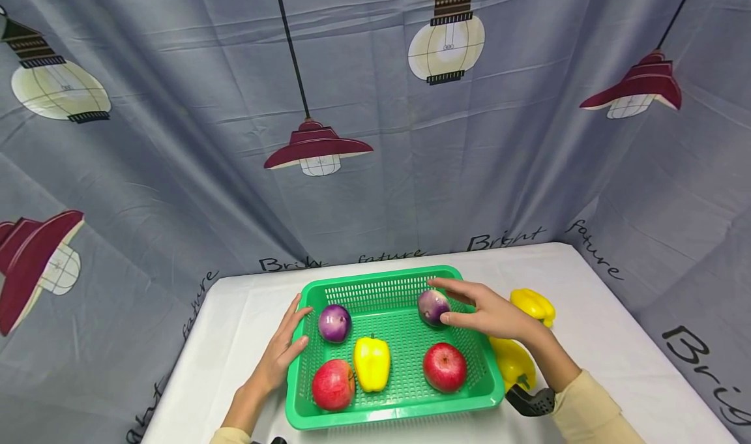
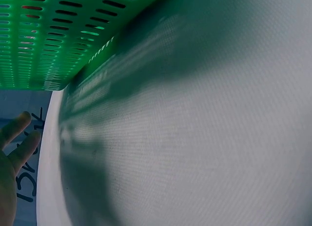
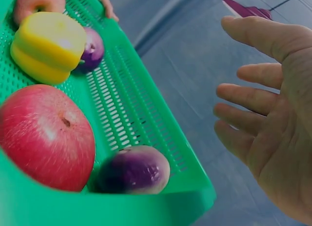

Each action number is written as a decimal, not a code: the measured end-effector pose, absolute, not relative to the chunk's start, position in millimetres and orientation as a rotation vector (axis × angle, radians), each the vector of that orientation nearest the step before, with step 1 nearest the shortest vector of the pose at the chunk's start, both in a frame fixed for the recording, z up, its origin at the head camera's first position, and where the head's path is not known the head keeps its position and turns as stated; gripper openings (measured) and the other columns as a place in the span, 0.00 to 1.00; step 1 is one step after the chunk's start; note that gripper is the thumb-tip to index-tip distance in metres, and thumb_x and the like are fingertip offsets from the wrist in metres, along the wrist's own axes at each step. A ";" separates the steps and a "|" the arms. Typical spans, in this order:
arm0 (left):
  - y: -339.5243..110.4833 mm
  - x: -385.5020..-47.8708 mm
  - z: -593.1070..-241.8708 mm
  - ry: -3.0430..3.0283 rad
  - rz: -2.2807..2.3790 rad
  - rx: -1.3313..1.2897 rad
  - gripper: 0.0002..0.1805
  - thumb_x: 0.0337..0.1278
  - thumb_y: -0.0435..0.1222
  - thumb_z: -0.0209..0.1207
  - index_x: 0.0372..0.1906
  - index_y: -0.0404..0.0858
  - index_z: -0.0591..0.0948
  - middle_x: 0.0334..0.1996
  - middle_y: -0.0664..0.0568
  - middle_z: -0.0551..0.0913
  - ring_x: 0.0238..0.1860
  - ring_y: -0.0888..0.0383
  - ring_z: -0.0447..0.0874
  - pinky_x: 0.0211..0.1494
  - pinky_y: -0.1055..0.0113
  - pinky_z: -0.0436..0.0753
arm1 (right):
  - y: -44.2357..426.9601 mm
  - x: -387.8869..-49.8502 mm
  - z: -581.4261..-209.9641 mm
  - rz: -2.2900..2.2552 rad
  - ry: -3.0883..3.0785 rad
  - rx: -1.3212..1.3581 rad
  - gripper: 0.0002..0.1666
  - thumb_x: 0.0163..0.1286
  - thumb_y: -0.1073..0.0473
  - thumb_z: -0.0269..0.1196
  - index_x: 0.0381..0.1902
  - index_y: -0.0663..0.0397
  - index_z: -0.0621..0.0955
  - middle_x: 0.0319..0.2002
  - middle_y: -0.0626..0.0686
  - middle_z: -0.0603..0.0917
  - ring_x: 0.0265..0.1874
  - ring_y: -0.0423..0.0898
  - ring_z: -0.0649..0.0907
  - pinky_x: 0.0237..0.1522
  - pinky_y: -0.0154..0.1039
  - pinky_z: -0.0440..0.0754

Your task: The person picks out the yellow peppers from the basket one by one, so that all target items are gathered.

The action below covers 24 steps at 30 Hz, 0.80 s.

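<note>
A green perforated plastic basket (image 1: pixel 396 414) stands on the table. It holds a red apple (image 1: pixel 333 385) at front left, another red apple (image 1: pixel 444 368) at front right, a yellow bell pepper (image 1: pixel 371 364) between them, and two round purple onion-like vegetables, one at back left (image 1: pixel 335 323) and one at back right (image 1: pixel 433 306). My left hand (image 1: pixel 278 353) is at the basket's left rim, fingers extended. My right hand (image 1: pixel 484 308) hovers over the right rim beside the back-right purple vegetable; in the right wrist view its fingers are spread and nothing is in the palm.
Two more yellow bell peppers, one farther back (image 1: pixel 534 306) and one nearer (image 1: pixel 514 364), lie on the white tablecloth (image 1: pixel 610 340) right of the basket. A black perforated device (image 1: pixel 530 401) sits at my right wrist. Grey curtains (image 1: pixel 375 209) printed with lamps surround the table.
</note>
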State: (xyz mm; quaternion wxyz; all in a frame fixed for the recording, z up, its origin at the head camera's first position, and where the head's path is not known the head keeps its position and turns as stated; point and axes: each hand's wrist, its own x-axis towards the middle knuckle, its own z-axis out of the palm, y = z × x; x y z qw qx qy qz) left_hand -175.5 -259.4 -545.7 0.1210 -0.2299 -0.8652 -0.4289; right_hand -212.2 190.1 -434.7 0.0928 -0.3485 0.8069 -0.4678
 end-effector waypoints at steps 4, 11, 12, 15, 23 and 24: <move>-259.2 -175.7 -545.9 -2.526 -1.262 -0.666 0.29 0.68 0.38 0.49 0.73 0.39 0.67 0.81 0.44 0.49 0.78 0.41 0.50 0.66 0.29 0.57 | 184.6 -216.8 -433.1 -1.351 2.398 -1.051 0.38 0.71 0.53 0.67 0.75 0.51 0.68 0.71 0.52 0.72 0.68 0.59 0.73 0.64 0.61 0.70; -260.2 -176.4 -546.3 -2.523 -1.247 -0.674 0.29 0.68 0.38 0.50 0.73 0.38 0.67 0.80 0.41 0.49 0.77 0.39 0.51 0.65 0.27 0.59 | 171.2 -223.6 -430.5 -1.284 2.347 -1.020 0.45 0.65 0.47 0.72 0.76 0.45 0.67 0.73 0.49 0.68 0.70 0.60 0.69 0.65 0.65 0.67; -260.3 -176.3 -546.3 -2.523 -1.251 -0.673 0.29 0.68 0.38 0.50 0.73 0.38 0.68 0.80 0.41 0.49 0.77 0.39 0.51 0.65 0.27 0.59 | 168.8 -224.9 -430.6 -1.274 2.340 -1.022 0.46 0.64 0.46 0.72 0.76 0.45 0.67 0.73 0.49 0.68 0.70 0.58 0.69 0.66 0.64 0.67; -260.3 -176.1 -546.3 -2.524 -1.244 -0.676 0.29 0.68 0.38 0.49 0.73 0.38 0.68 0.79 0.38 0.49 0.77 0.38 0.51 0.64 0.27 0.59 | 161.9 -228.2 -430.6 -1.225 2.335 -1.037 0.49 0.61 0.43 0.74 0.76 0.45 0.67 0.73 0.47 0.68 0.71 0.52 0.68 0.67 0.61 0.67; -260.4 -176.4 -545.9 -2.527 -1.241 -0.666 0.29 0.69 0.38 0.49 0.73 0.38 0.68 0.80 0.40 0.49 0.77 0.37 0.51 0.64 0.28 0.60 | 146.1 -238.2 -433.9 -1.099 2.309 -1.125 0.51 0.60 0.41 0.74 0.76 0.49 0.67 0.73 0.48 0.69 0.71 0.51 0.68 0.68 0.58 0.67; -260.1 -176.2 -545.5 -2.528 -1.241 -0.666 0.29 0.69 0.38 0.49 0.73 0.38 0.68 0.80 0.40 0.49 0.77 0.37 0.51 0.64 0.28 0.60 | 144.3 -239.3 -434.6 -1.093 2.302 -1.126 0.51 0.60 0.41 0.74 0.75 0.50 0.68 0.73 0.48 0.69 0.70 0.51 0.69 0.67 0.58 0.68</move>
